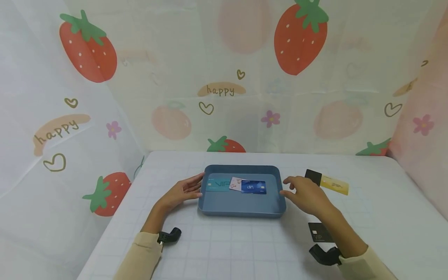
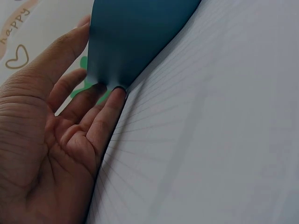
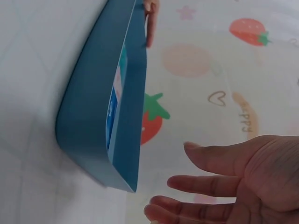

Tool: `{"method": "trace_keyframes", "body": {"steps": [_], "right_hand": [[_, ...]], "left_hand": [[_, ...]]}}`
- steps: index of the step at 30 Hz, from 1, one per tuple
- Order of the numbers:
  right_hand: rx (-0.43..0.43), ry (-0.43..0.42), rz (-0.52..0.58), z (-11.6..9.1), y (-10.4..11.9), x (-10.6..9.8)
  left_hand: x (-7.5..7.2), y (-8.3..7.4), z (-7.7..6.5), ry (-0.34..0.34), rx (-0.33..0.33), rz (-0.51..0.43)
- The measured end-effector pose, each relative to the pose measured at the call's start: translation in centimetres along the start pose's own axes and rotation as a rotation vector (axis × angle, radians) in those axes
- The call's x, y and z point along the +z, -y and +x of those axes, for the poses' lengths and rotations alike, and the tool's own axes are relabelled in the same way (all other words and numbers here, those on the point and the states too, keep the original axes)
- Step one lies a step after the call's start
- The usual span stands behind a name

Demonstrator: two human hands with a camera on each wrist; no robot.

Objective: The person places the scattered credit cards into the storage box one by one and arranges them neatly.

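Observation:
A blue-grey tray (image 1: 241, 210) lies on the table with three cards inside, toward its back: a teal VIP card (image 1: 217, 184), a white patterned card (image 1: 235, 183) and a dark blue card (image 1: 253, 187) overlapping the white one. My left hand (image 1: 183, 192) touches the tray's left side; in the left wrist view its fingertips (image 2: 119, 93) meet the outer wall. Beside the right end is my right hand (image 1: 306, 194), fingers loosely bent and holding nothing. The right wrist view shows a gap between that hand (image 3: 224, 182) and the tray wall (image 3: 88, 107).
Behind the right hand lie a black card (image 1: 313, 176) and a yellow card (image 1: 335, 185), end to end. Nearer, a black VIP card (image 1: 320, 232) lies beside the right forearm. A strawberry-printed curtain (image 1: 224, 116) stands behind the white table (image 1: 224, 249).

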State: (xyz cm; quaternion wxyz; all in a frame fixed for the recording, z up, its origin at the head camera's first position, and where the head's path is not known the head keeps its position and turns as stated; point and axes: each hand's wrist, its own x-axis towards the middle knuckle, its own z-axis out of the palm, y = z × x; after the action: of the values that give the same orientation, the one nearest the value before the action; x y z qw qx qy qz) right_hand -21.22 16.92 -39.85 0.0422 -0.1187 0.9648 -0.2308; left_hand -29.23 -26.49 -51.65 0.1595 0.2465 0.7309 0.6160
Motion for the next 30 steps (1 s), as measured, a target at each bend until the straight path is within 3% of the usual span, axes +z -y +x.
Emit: {"method": "trace_keyframes", "body": {"steps": [7, 20, 30], "right_hand": [[0.036, 0.040, -0.001, -1.0, -1.3, -0.4], [0.040, 0.051, -0.003, -2.7, -5.7, -0.2], [0.091, 0.081, -0.002, -4.1, -8.3, -0.7]], "left_hand": [[0.0, 0.0, 0.0, -0.002, -0.001, 0.004], [0.1, 0.2, -0.1, 0.000, -0.009, 0.010], [0.1, 0.1, 0.0, 0.014, 0.029, 0.007]]}}
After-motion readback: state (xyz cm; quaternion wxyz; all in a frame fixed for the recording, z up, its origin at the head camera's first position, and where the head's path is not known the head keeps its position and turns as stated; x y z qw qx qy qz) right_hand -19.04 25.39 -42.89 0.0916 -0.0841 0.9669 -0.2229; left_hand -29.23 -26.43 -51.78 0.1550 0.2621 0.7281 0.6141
